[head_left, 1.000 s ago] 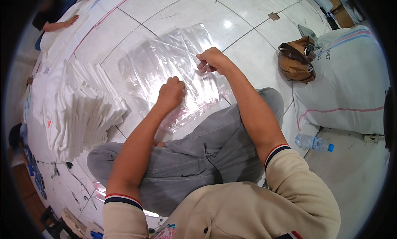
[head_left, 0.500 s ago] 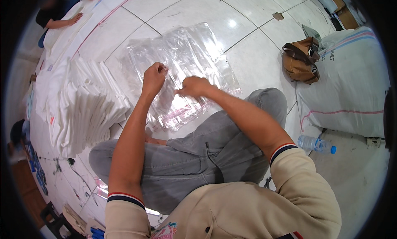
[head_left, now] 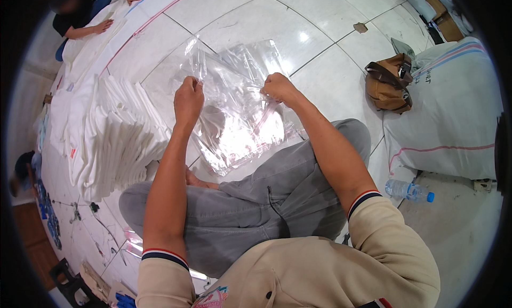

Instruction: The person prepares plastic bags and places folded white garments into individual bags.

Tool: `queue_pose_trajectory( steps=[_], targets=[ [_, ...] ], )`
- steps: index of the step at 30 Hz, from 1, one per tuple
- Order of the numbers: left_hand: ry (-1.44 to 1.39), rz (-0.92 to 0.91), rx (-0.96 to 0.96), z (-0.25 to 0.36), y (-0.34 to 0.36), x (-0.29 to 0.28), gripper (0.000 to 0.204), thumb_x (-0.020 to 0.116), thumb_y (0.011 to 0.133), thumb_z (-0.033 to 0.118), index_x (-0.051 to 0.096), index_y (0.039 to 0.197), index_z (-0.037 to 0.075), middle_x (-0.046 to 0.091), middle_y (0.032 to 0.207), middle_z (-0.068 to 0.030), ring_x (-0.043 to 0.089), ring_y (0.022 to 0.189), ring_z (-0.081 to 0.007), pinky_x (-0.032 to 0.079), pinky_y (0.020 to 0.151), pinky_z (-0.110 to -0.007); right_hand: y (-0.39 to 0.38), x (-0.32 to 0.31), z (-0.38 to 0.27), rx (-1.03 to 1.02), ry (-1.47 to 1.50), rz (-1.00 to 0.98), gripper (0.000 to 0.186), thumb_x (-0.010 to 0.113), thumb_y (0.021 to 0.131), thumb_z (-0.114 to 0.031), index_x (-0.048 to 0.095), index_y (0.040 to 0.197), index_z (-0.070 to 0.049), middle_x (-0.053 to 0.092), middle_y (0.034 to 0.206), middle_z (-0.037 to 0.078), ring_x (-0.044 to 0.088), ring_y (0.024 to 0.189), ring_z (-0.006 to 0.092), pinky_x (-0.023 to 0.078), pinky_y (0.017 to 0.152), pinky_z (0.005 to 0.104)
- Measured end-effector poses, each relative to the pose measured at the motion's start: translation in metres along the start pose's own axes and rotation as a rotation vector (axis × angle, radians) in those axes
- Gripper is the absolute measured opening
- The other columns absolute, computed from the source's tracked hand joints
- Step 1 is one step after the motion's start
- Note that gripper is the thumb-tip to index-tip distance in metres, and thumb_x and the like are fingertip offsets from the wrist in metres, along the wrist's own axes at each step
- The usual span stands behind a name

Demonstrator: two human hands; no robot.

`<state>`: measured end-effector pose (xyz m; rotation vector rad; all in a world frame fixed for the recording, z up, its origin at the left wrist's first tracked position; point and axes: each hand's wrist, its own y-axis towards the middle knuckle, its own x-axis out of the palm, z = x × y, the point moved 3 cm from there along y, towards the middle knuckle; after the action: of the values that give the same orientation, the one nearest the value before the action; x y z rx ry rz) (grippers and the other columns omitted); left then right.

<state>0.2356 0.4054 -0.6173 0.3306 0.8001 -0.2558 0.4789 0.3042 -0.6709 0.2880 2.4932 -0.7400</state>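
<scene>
The left hand is pinching one top edge of a clear plastic bag, fingers closed on the film, while the right hand is gripping the opposite edge, holding it up over the tiled floor in front of the crossed legs. The bag is looking empty, though glare is making that hard to judge. More clear bags are lying beneath. A stack of folded white cloth is sitting left; a brown handbag, contents hidden, is resting against a large white sack.
</scene>
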Motion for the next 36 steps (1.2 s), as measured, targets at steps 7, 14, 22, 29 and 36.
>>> queue_pose_trajectory(
  steps=[7,14,22,29,36],
  targets=[
    [0.106,-0.204,0.049,-0.006,-0.029,0.032,0.019,0.058,0.092,0.018,0.060,0.094,-0.001,0.066,0.086,-0.0237,0.064,0.083,-0.0419,0.048,0.074,-0.049,-0.012,0.011,0.001,0.069,-0.350,0.045,0.031,0.058,0.077,-0.014,0.069,0.101,0.002,0.068,0.103,0.025,0.066,0.100,0.0380,0.052,0.086,0.0444],
    [0.121,-0.334,0.140,-0.014,-0.045,0.053,0.020,0.063,0.089,0.018,0.061,0.093,-0.002,0.066,0.087,-0.0237,0.063,0.084,-0.0411,0.048,0.075,-0.047,-0.036,0.019,-0.030,-0.408,-0.353,0.023,0.047,0.070,0.083,-0.041,0.065,0.113,-0.004,0.059,0.121,0.018,0.058,0.112,0.0343,0.047,0.096,0.0432],
    [0.106,-0.357,0.151,-0.014,-0.043,0.054,0.019,0.063,0.088,0.016,0.060,0.092,-0.002,0.065,0.088,-0.0238,0.062,0.086,-0.0409,0.048,0.076,-0.047,-0.035,0.045,-0.020,-0.381,-0.603,-0.104,0.029,0.068,0.079,-0.024,0.066,0.100,-0.003,0.064,0.109,0.022,0.061,0.106,0.0382,0.051,0.087,0.0450],
    [0.182,-0.412,0.143,-0.008,-0.044,0.055,0.013,0.058,0.088,0.011,0.060,0.094,0.000,0.064,0.094,-0.0213,0.059,0.095,-0.0384,0.048,0.083,-0.048,-0.004,-0.051,0.017,0.177,-0.237,0.416,0.028,0.060,0.079,-0.018,0.068,0.100,0.000,0.069,0.105,0.021,0.067,0.101,0.0359,0.052,0.087,0.0442],
    [0.205,-0.455,0.159,-0.007,-0.045,0.057,0.012,0.057,0.087,0.010,0.060,0.094,0.000,0.063,0.098,-0.0191,0.058,0.099,-0.0363,0.048,0.085,-0.045,-0.011,-0.054,0.007,0.072,-0.601,0.891,0.037,0.056,0.084,-0.016,0.059,0.117,-0.001,0.068,0.105,0.020,0.066,0.095,0.0331,0.052,0.084,0.0441]
  ],
)
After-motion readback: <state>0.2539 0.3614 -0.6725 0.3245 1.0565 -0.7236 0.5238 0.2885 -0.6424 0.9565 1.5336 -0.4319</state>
